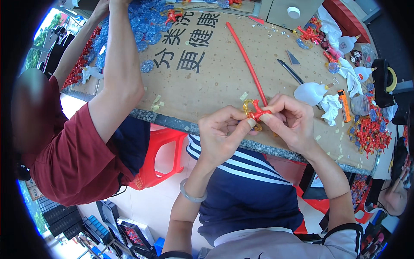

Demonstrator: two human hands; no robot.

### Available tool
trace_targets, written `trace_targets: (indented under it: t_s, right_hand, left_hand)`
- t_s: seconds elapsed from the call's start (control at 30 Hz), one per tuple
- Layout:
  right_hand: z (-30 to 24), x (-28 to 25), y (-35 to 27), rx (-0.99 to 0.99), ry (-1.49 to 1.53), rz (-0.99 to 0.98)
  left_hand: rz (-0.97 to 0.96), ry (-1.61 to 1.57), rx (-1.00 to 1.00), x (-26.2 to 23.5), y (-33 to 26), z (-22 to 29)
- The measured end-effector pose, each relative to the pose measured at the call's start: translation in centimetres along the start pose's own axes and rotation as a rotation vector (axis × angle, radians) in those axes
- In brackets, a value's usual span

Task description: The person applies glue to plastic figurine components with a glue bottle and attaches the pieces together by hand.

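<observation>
Over the table's near edge, my two hands meet around a small glossy red plastic figurine. A translucent yellow ring-like piece adjoins it on the left. My left hand pinches the yellow piece between thumb and fingers, close against the figurine. Thumb and forefinger of my right hand grip the figurine's right end. Fingers partly cover both pieces, so how they join cannot be made out. A long red rod lies on the cardboard, its near end beside my right fingers.
Brown cardboard with large dark characters covers the table. White squeeze bottle, black pen-like tool, orange lighter and red figurine pile lie right. Far left, a co-worker's arm reaches toward clear blue pieces.
</observation>
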State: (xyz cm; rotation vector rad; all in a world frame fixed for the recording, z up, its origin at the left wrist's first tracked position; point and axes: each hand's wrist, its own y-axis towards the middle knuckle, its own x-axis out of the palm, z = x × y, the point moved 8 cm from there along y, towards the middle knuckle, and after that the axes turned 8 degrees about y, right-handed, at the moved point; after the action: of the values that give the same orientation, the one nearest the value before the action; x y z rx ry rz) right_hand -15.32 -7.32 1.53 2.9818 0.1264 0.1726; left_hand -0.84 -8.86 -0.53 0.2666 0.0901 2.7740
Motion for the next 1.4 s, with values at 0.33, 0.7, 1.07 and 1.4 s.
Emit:
trace_targets:
  t_s: [0.33, 0.7, 1.07, 1.4]
  right_hand:
    - [-0.2, 0.0, -0.1, -0.062, -0.034, -0.005]
    - [-0.4, -0.1, 0.1, -0.031, -0.055, 0.003]
    - [-0.8, -0.5, -0.3, -0.042, -0.063, 0.02]
    - [-1.1, -0.1, -0.6, -0.071, -0.107, -0.001]
  left_hand:
    - [0.0, 0.005, 0.004, 0.0, -0.2, 0.3]
    - [0.008, -0.014, -0.002, 0.0, 0.0, 0.0]
    - [0.016, 0.038, 0.065, 0.4, -0.1, 1.2]
    - [0.057, 0.04, 0.032, 0.0, -1.0, 0.4]
